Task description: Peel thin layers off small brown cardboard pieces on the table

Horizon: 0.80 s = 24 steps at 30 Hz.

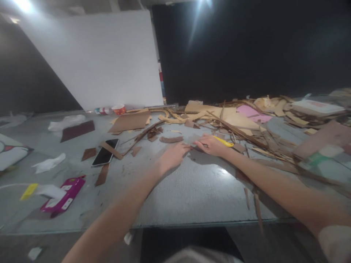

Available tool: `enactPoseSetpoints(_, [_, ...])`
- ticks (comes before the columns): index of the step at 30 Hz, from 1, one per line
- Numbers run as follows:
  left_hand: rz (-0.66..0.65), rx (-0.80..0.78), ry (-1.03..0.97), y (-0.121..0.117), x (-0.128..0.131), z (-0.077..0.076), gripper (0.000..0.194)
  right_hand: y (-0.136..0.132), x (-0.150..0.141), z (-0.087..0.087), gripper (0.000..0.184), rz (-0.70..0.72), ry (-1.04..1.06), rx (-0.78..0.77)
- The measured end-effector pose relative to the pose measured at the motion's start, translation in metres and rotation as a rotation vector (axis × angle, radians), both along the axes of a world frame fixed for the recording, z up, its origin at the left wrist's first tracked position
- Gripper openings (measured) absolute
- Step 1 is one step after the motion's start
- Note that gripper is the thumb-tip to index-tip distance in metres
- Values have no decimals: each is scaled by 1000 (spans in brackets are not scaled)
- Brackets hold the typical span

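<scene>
My left hand [175, 155] rests low over the grey table, its fingers closed together at a small dark brown scrap. Just to its right, my right hand [210, 144] has bent fingers, and its fingertips meet the same spot. Most of the scrap is hidden by the fingers. A yellow curved handle-like thing [225, 141] shows behind my right hand; whether the hand grips it I cannot tell. Beyond the fingers lies a curved brown strip [171, 139]. Brown and tan sheets, such as a brown sheet [131, 121], lie farther back.
Heaped strips and offcuts [241, 126] cover the back and right. On the left are a phone [105, 152] under a brown strip, a magenta power strip [64, 195] with a white plug, and crumpled white plastic [49, 163]. A red cup [119, 109] stands near the white panel [98, 58].
</scene>
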<state>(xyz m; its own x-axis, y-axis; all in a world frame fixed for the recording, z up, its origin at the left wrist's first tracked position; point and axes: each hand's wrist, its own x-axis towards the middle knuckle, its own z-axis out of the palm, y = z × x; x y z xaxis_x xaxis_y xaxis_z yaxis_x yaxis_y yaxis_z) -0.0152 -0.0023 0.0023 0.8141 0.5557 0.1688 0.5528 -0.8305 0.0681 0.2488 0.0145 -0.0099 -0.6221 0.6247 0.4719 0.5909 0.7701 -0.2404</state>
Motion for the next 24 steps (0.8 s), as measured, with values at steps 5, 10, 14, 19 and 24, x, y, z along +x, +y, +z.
enactPoseSetpoints(5, [25, -20, 10, 2, 1, -3, 65, 4, 1, -2, 59, 99, -153, 8])
enactPoseSetpoints(10, [47, -120, -55, 5, -2, -5, 75, 5, -1, 2, 58, 118, -93, -108])
enactPoseSetpoints(14, [51, -175, -103, 5, -5, -3, 76, 2, 1, 9, 57, 126, -100, -183])
enactPoseSetpoints(19, [110, -200, -134, 1, -5, -1, 79, 1, 2, 13, 51, 167, -61, -215])
enactPoseSetpoints(24, [84, -183, -92, -1, -4, 3, 78, 1, -1, 10, 51, 140, -81, -201])
